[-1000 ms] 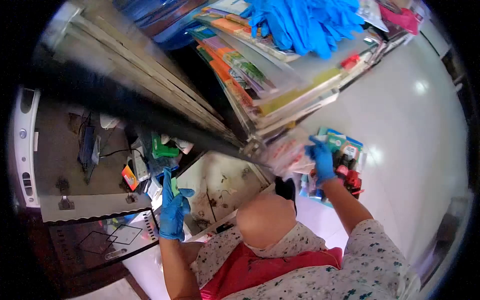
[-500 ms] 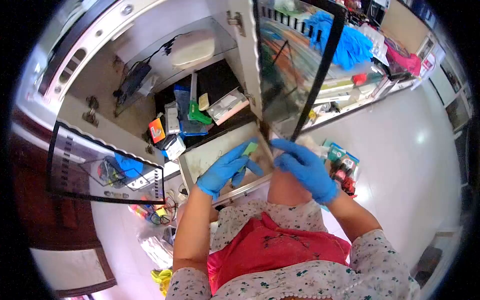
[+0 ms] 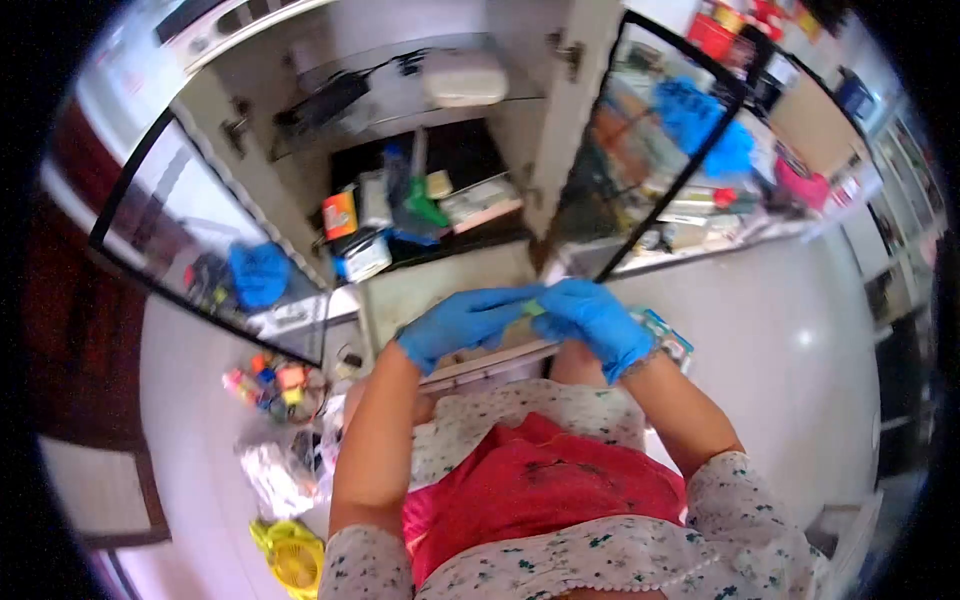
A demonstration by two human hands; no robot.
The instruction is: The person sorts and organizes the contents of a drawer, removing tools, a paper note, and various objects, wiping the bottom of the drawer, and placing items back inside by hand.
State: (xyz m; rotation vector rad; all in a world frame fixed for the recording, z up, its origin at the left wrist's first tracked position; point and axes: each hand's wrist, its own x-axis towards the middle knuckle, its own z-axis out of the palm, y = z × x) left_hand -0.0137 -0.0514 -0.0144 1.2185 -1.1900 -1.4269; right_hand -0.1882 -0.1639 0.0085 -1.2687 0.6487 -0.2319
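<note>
One small green item [image 3: 531, 309] between left hand [image 3: 458, 326], right hand [image 3: 597, 325].

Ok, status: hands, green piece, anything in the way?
Left blue-gloved hand and right blue-gloved hand together above open white drawer. Small pale green piece at fingertips; separate grips unclear. Black-framed glass doors open; nothing visibly blocking.

Right grip [image 3: 592, 322], one: formerly out beside the floor items [image 3: 668, 338], now brought in to meet left grip [image 3: 458, 328] at green piece [image 3: 533, 308].
</note>
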